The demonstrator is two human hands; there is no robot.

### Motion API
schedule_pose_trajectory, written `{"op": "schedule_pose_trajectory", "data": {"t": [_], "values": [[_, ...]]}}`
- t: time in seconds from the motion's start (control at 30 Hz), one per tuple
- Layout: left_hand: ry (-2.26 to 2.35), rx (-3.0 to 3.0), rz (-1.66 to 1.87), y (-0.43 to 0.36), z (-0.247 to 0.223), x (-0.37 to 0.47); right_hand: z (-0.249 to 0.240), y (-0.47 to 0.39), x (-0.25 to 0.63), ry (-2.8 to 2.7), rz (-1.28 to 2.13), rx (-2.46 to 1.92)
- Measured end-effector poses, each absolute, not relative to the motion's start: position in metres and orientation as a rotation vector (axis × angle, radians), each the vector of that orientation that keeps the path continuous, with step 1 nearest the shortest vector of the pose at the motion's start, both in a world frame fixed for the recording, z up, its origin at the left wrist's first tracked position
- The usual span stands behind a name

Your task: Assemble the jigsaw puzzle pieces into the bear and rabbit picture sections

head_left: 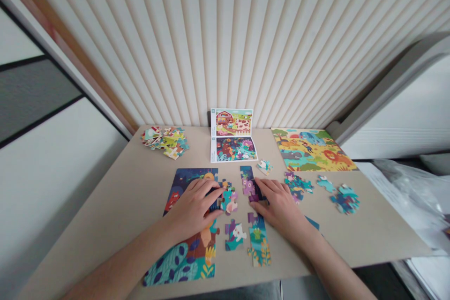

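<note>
My left hand (198, 201) reaches across the partly assembled dark-blue jigsaw puzzle (186, 262). Its thumb and fingertips grip the left edge of a puzzle piece (229, 200) with teal and pink print. My right hand (277, 199) pinches a purple puzzle piece (249, 187) between thumb and fingers, in the upper part of a narrow column. Below it lies a joined strip (259, 241) with green and yellow plants. A loose piece with a white animal (235, 234) sits between the two sections. My hands cover parts of the puzzle.
A folded picture leaflet (234, 147) stands at the back. Mixed pieces are heaped (167, 140) at the back left. A yellow animal puzzle (312, 150) lies at the back right, with loose pieces (346, 198) in front. One stray piece (265, 166) is near the leaflet.
</note>
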State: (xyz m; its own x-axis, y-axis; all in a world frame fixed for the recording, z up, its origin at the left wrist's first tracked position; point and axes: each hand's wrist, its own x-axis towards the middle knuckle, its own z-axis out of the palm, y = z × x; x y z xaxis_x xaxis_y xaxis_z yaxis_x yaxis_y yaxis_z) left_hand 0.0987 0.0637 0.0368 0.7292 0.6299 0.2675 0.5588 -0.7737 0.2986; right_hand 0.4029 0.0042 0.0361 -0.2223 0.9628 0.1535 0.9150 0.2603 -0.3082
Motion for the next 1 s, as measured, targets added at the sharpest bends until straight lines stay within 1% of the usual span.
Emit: {"op": "schedule_pose_trajectory", "data": {"t": [0.2, 0.47, 0.6, 0.77, 0.9, 1.0], "values": [[0.936, 2.746, 0.547, 0.064, 0.035, 0.097, 0.035, 0.01, 0.404, -2.285, 0.204, -1.708], [0.934, 2.753, 0.536, 0.064, 0.037, 0.097, 0.051, 0.015, 0.401, -2.526, 0.015, -1.645], [0.934, 2.765, 0.506, 0.064, 0.037, 0.096, 0.059, 0.019, 0.4, -2.626, -0.023, -1.642], [0.986, 2.781, 0.514, 0.07, 0.044, 0.085, 0.059, 0.02, 0.404, -2.602, 0.039, -1.617], [1.165, 2.723, 0.591, 0.086, 0.046, 0.062, 0.057, 0.016, 0.409, -2.555, 0.129, -1.637], [1.277, 2.655, 0.572, 0.099, 0.039, 0.048, 0.059, 0.015, 0.411, -2.567, 0.142, -1.622]]}}
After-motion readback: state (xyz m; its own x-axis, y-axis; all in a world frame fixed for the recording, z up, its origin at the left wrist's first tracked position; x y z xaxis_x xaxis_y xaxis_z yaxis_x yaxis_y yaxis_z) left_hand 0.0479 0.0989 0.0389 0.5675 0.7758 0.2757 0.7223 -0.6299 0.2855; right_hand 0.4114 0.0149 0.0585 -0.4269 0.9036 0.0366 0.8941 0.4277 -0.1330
